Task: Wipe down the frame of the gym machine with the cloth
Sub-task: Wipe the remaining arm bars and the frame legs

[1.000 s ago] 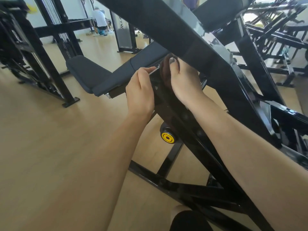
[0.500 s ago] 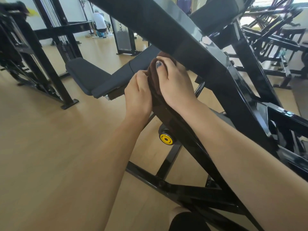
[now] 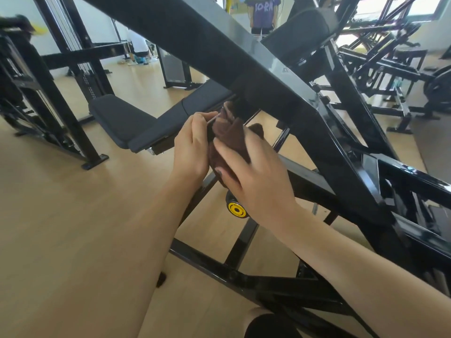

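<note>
I see the R hand (image 3: 253, 176) laid over the brown cloth (image 3: 229, 140), fingers curled round it, pressing it on a black frame bar (image 3: 314, 181). L hand (image 3: 192, 147) grips the bar's edge beside the cloth, fingers wrapped, both forearms reaching fwd.

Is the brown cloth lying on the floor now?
No, the brown cloth is held up against the black frame bar by the right hand, beside the left hand.

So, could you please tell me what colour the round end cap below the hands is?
Yellow with a black centre, on the round end cap, seen in the head view.
</note>
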Available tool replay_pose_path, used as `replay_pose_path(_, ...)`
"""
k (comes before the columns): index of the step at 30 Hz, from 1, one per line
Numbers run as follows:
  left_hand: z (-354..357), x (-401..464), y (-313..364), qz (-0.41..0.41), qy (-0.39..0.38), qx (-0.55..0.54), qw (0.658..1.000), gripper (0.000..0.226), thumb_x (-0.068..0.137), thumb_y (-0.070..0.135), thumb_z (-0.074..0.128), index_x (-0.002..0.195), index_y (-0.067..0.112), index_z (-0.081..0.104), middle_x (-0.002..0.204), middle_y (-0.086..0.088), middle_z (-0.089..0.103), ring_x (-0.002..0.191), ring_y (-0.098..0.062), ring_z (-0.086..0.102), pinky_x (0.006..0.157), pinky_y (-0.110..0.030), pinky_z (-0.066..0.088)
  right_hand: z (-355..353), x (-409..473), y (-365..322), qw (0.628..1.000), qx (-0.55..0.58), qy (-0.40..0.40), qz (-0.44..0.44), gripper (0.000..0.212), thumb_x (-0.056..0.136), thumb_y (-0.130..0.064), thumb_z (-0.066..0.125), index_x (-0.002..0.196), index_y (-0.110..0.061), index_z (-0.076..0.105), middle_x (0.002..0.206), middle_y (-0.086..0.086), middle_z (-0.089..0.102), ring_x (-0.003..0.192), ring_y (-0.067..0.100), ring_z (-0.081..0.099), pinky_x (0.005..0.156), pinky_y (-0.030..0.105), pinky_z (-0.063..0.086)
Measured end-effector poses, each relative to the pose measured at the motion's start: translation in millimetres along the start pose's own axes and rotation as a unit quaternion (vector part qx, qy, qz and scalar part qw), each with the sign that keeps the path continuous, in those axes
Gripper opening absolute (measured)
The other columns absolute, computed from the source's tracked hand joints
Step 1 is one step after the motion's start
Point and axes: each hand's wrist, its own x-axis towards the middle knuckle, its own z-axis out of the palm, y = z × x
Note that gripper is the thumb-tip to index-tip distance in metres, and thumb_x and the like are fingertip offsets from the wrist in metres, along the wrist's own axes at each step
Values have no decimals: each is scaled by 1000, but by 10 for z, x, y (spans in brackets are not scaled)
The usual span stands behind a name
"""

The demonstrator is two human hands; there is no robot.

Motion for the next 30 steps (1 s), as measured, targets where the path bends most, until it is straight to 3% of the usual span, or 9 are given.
replay_pose_path(5, 28, -39, 90, -30, 20, 8, 999, 47, 110, 25, 23, 125, 20, 67, 124, 10, 63, 115, -2, 54, 101, -22, 42, -146, -542, 186, 994, -73, -24, -82, 50, 100, -18, 62, 148, -18, 47, 142, 26, 52, 137, 34, 44, 113, 48, 44)
replay_pose_path(10, 56, -66, 66, -29, 34, 14, 999, 48, 111, 28, 21, 128, 23, 66, 124, 13, 61, 110, 3, 51, 82, 5, 32, -249, -655, 230, 999, -11, -46, 16, 47, 102, -33, 51, 147, -20, 46, 137, 25, 54, 124, 33, 53, 100, 44, 50)
replay_pose_path(16, 65, -55, 87, -56, 30, -38, 997, 43, 109, 27, 28, 120, 20, 70, 113, 13, 65, 98, 9, 57, 77, -6, 44, -85, -19, 81, 998, -6, -45, 39, 45, 103, -37, 51, 141, -13, 59, 132, 21, 61, 114, 31, 62, 93, 36, 53)
replay_pose_path(19, 78, -72, 101, -58, 42, -41, 997, 43, 109, 26, 29, 117, 22, 71, 107, 19, 64, 93, 16, 56, 72, -1, 41, -115, -303, 74, 998, -41, -44, 16, 47, 104, -34, 52, 147, -16, 54, 136, 24, 59, 121, 33, 58, 101, 39, 49)
replay_pose_path(22, 91, -97, 111, -60, 49, -34, 996, 45, 109, 28, 26, 122, 27, 70, 109, 24, 59, 98, 19, 49, 83, -4, 36, -230, -788, 174, 995, -85, -53, -22, 47, 104, -29, 51, 149, -20, 44, 136, 27, 57, 129, 35, 50, 110, 46, 40)
replay_pose_path(26, 107, -130, 132, -64, 47, -25, 997, 45, 110, 28, 25, 126, 28, 68, 110, 24, 53, 90, 30, 42, 74, 6, 30, -343, -935, 239, 996, -6, -69, 56, 48, 103, -33, 51, 149, -25, 41, 139, 25, 55, 127, 37, 55, 104, 44, 44)
replay_pose_path(30, 86, -94, 129, -73, 47, -42, 995, 44, 109, 26, 28, 121, 23, 70, 111, 15, 63, 92, 18, 52, 73, 1, 38, -192, -358, 67, 994, 69, -36, 81, 45, 103, -33, 51, 145, -14, 55, 134, 23, 58, 115, 30, 60, 92, 35, 52)
